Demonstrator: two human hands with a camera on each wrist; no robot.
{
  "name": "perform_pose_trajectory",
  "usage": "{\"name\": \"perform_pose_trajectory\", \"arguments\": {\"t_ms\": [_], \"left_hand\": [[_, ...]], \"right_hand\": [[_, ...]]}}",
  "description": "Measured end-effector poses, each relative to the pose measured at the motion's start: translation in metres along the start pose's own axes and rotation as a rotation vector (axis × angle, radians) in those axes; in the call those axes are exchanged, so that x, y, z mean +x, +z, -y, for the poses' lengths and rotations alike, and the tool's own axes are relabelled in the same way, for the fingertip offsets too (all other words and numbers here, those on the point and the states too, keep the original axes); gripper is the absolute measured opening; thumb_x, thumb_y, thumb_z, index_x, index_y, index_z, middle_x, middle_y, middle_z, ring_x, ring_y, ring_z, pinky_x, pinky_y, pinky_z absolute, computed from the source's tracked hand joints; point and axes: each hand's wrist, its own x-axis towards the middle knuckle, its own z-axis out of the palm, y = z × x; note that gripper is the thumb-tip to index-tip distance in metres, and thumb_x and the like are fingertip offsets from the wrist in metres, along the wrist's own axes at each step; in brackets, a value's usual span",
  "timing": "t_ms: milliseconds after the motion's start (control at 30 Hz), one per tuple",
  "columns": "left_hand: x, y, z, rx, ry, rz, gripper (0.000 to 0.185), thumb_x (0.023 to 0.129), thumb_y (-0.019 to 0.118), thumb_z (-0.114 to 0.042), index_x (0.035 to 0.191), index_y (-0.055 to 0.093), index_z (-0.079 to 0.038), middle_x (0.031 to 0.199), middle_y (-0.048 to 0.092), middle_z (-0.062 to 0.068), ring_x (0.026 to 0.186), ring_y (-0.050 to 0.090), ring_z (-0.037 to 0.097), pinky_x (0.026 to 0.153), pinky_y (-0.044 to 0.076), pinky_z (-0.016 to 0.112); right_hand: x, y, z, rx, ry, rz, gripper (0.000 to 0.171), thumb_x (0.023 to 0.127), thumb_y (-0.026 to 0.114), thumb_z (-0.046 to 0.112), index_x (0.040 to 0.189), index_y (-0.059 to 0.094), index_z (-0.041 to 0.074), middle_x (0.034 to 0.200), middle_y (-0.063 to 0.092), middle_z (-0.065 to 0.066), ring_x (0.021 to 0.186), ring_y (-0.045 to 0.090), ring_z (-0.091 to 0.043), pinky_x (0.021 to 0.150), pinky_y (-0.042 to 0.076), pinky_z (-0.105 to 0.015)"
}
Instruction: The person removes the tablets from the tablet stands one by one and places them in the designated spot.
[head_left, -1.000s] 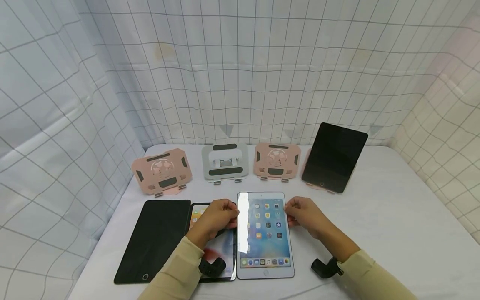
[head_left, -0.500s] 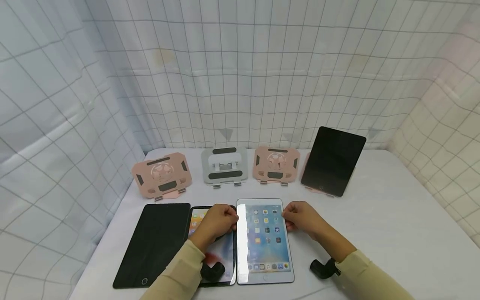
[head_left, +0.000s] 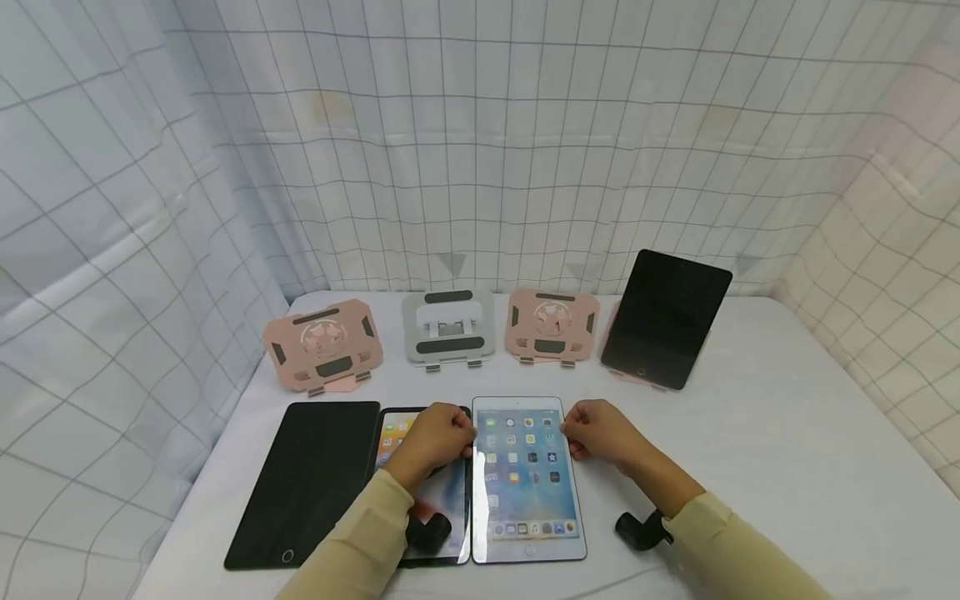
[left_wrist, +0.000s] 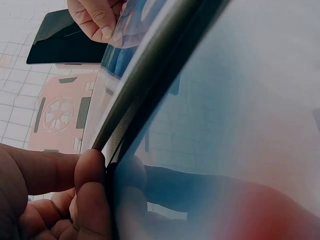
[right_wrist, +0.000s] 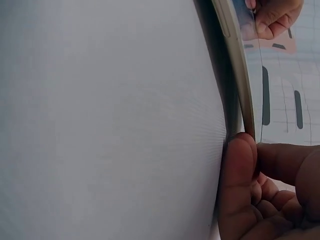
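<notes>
A white tablet [head_left: 527, 483] with a lit home screen lies near the table's front edge. My left hand [head_left: 441, 437] pinches its left edge near the top, and my right hand [head_left: 594, 433] pinches the right edge opposite. In the left wrist view my thumb [left_wrist: 92, 192] presses the tablet's dark edge [left_wrist: 150, 85]. The right wrist view shows my thumb [right_wrist: 239, 182] against the silver edge [right_wrist: 234, 75]. A black-framed lit tablet [head_left: 438, 500] lies just to the left, partly under my left forearm.
A dark tablet [head_left: 307, 479] lies at the front left. Behind stand a pink stand [head_left: 322, 343], a grey stand [head_left: 448, 327], another pink stand [head_left: 552, 325], and a dark tablet [head_left: 665, 317] propped at the right. Checked curtains enclose the white table [head_left: 787, 450].
The bright glare strip on the white tablet's left side has shrunk to a thin line as the tablet tilted slightly. Both hands stay on its edges.
</notes>
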Motion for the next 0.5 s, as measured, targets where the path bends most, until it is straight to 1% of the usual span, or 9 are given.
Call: {"name": "perform_pose_trajectory", "arguments": {"t_ms": [200,300,500], "left_hand": [[0.0009,0.0002,-0.0014,0.008,-0.028,-0.002,0.018,0.093,0.065,-0.011,0.075,0.062,-0.008,0.062,0.061,0.001,0.058,0.054,0.014,0.052,0.039,0.026],[0.0007,0.0012,-0.0029,0.014,-0.027,-0.008,0.018,0.092,0.065,-0.010,0.075,0.062,-0.007,0.062,0.061,0.001,0.058,0.055,0.014,0.051,0.040,0.026],[-0.0002,0.0006,-0.0034,-0.010,-0.031,-0.007,0.018,0.092,0.066,-0.009,0.074,0.063,-0.007,0.062,0.061,0.002,0.057,0.057,0.013,0.052,0.040,0.025]], "right_hand": [[0.0015,-0.0002,0.0026,-0.068,-0.002,0.014,0.012,0.097,0.061,0.007,0.087,0.061,0.002,0.073,0.060,-0.009,0.062,0.057,-0.016,0.059,0.052,-0.028],[0.0028,-0.0011,0.0008,-0.079,-0.001,0.019,0.013,0.097,0.061,0.007,0.086,0.061,0.002,0.072,0.060,-0.009,0.062,0.058,-0.016,0.058,0.052,-0.028],[0.0042,-0.0018,-0.0011,-0.090,-0.002,0.029,0.015,0.098,0.062,0.009,0.085,0.059,0.003,0.072,0.061,-0.008,0.062,0.058,-0.016,0.058,0.051,-0.028]]}}
